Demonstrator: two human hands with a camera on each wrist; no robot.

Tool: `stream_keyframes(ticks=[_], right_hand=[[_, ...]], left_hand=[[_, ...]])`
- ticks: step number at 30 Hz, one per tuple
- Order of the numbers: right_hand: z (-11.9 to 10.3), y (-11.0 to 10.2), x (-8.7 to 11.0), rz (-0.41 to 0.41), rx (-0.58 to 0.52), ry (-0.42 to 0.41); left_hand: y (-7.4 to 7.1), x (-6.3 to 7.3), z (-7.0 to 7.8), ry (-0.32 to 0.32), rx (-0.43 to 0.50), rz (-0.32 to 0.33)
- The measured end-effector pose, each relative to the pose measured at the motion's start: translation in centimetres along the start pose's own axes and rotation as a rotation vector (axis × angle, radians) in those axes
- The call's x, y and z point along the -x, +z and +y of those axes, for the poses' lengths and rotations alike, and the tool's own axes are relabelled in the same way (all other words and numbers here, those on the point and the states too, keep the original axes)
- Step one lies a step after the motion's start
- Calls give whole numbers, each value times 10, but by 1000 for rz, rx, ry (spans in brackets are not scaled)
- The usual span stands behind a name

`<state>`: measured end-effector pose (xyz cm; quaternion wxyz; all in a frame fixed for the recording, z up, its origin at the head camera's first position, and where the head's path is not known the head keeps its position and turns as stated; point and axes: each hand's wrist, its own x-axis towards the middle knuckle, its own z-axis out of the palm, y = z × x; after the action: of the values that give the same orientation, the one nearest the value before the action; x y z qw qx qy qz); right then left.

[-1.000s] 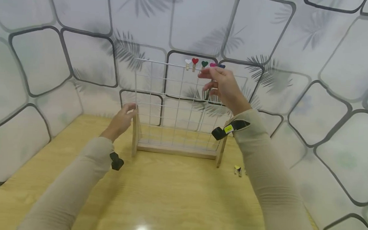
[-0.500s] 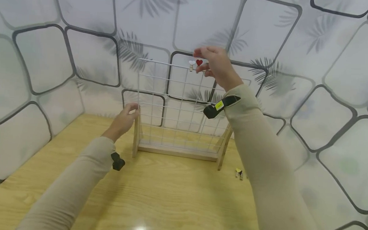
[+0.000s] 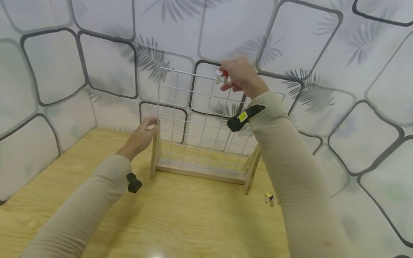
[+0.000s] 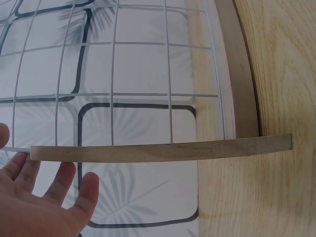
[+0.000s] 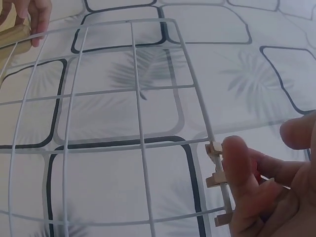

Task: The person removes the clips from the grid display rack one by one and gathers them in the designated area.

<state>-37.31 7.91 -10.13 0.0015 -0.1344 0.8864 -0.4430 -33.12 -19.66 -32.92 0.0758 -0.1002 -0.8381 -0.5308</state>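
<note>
A white wire grid rack point(image 3: 207, 110) with wooden legs stands on the table. My left hand point(image 3: 143, 136) holds the upper end of its left leg point(image 4: 163, 152), thumb on one side and fingers on the other. Small wooden clothespins point(image 5: 216, 178) sit on the grid's top wire. Of these, a white-heart clothespin point(image 3: 218, 79) and one with a red heart point(image 3: 225, 74) show in the head view. My right hand point(image 3: 240, 75) reaches over the top wire, its fingers touching the clothespins around the red heart. It hides the remaining hearts.
Loose clothespins, one yellow and one dark point(image 3: 270, 198), lie on the wooden table point(image 3: 196, 227) beside the rack's right leg, partly covered by my right sleeve. A patterned wall point(image 3: 109, 65) rises close behind the rack.
My right hand has moved left along the top wire, from the pink and dark hearts past the green one to the red heart. My left hand keeps its hold on the rack.
</note>
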Motion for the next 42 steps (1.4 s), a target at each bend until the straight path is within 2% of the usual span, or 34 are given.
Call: stream_keyframes(ticks=[2,10,14,17,22,24,27,30,32,36,42], right_hand=[[2,-1,0,7,-22,-1],[8,3,-1,35,46,-96],[9,6,1,50,112,-149],[9,8,2,77,204,-181],[8,12,1,162,350,-198],[7,13,0,209,313,-206],[8,14,1,250,105,-249],[12,11,6,198,-98,-301],[16,9,12,134,-170,-307],[30,5,27,33,-164,-271],[65,1,46,-1,-80,-237]], left_hand=[[0,0,0,0,2,-4],[1,1,0,15,-14,23],[1,2,1,14,-3,15],[1,3,1,9,-8,4],[0,1,-1,-2,-24,-2],[1,1,-1,-3,-28,4],[1,1,-1,0,-28,10],[1,0,-1,4,-21,9],[0,0,-1,5,-18,7],[1,0,-3,5,-22,6],[-1,-2,-3,9,-29,-13]])
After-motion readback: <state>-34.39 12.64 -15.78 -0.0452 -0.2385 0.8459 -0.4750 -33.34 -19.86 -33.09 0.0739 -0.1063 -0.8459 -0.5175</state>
